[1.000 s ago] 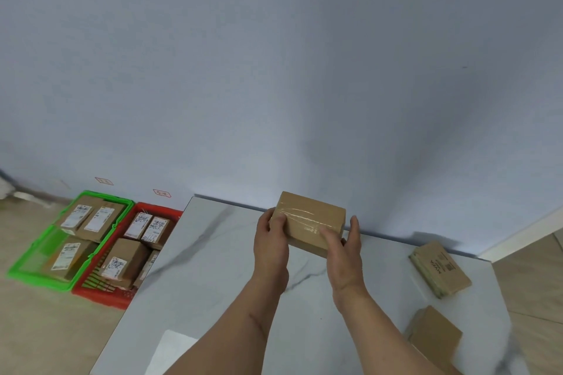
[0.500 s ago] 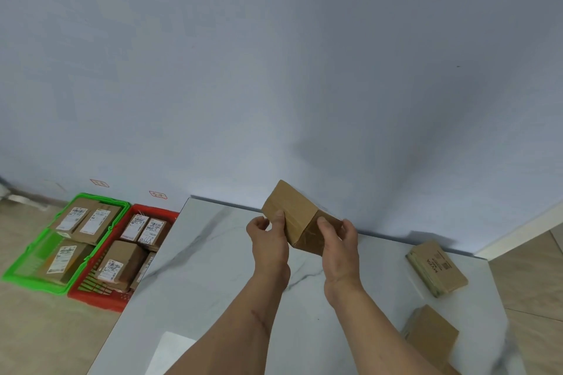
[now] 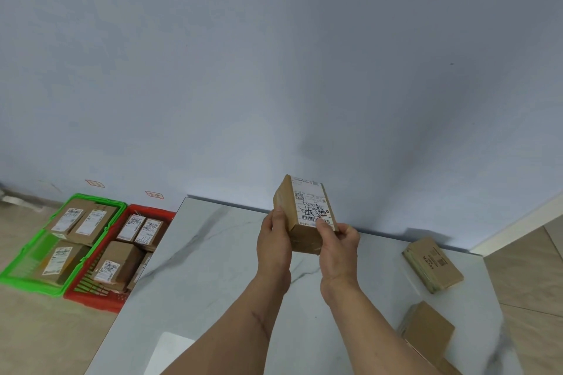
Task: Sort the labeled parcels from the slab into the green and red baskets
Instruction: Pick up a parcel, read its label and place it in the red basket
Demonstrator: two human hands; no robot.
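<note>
We hold one parcel (image 3: pixel 306 216) up over the worktop (image 3: pixel 213 268), gripped between both hands: the left hand (image 3: pixel 273 245) wraps its fingers round the left side, and the right hand (image 3: pixel 338 246) pinches the lower right corner with the thumb lying over the label's edge. A second ago this box showed us only its taped brown face; half a second ago it was mid-turn, edge toward us. Now the shipping label (image 3: pixel 310 205) faces us, with a barcode, a small square code and dark scribbled pen marks across it. We judge that the turning step is done and the parcel can be read, so what remains is to decide which basket it belongs in.

Both baskets sit on the floor to our left, beyond the worktop's edge. The green basket (image 3: pixel 18 275) holds several labelled boxes, and the red basket (image 3: pixel 91 298), just beside it and touching, holds several more, some of whose labels carry similar dark scribbles. That likeness hints at the red one for this parcel, though we cannot read the print well enough to be sure.

Two more parcels wait on the right of the worktop: one (image 3: pixel 432 265) lying near the wall with printed markings up, and another (image 3: pixel 426 332) nearer to us with a plain face up. The next move probably calls for carrying the held box well to the left and lowering it past the worktop's edge.
</note>
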